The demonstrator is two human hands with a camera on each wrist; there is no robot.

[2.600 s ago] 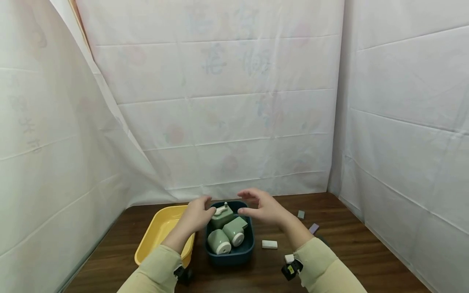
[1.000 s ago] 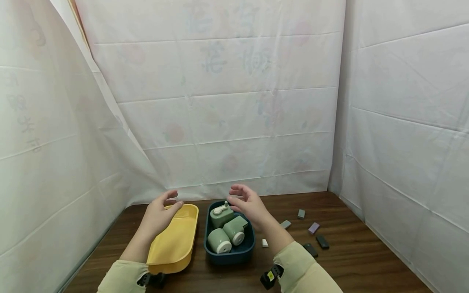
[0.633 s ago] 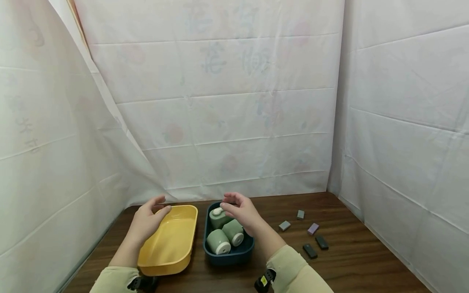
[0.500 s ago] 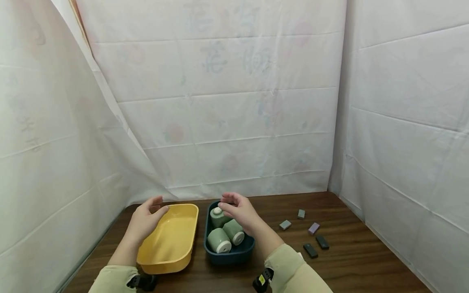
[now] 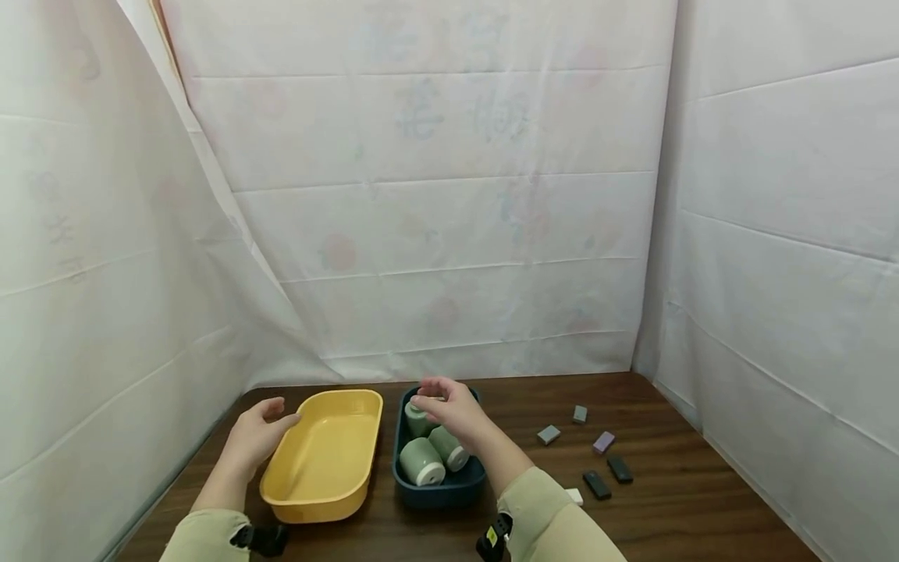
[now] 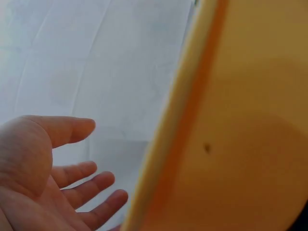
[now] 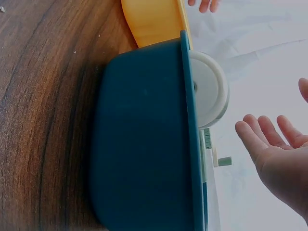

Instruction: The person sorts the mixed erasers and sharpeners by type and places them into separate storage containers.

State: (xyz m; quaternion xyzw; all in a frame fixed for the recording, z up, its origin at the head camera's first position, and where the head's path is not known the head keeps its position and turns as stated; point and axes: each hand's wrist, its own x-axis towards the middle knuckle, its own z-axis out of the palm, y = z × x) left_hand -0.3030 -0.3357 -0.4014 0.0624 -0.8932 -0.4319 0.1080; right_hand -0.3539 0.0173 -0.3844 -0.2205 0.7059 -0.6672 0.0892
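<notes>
My left hand (image 5: 254, 439) hovers at the left side of a yellow tray (image 5: 326, 460), fingers loosely spread and holding nothing. In the left wrist view its fingers stand near the tray's rim (image 6: 175, 96). My right hand (image 5: 455, 411) is above the far end of a dark blue bin (image 5: 438, 497), its fingers relaxed and its grasp empty. Inside the bin lie a green rounded piece with a white end (image 5: 422, 461), a second such piece (image 5: 449, 447), and a green piece (image 5: 417, 421) with a cream crank-like part, partly hidden behind my right hand.
Several small blocks lie on the wooden table at right: grey (image 5: 548, 435), purple (image 5: 603, 442), black (image 5: 597, 485) and white (image 5: 574, 496), the last partly behind my right sleeve. White cloth (image 5: 435, 234) encloses the table at the back and sides.
My left hand has moved left, from over the blue bin across the yellow tray to its left side. My right hand has shifted left over the bin, uncovering several blocks.
</notes>
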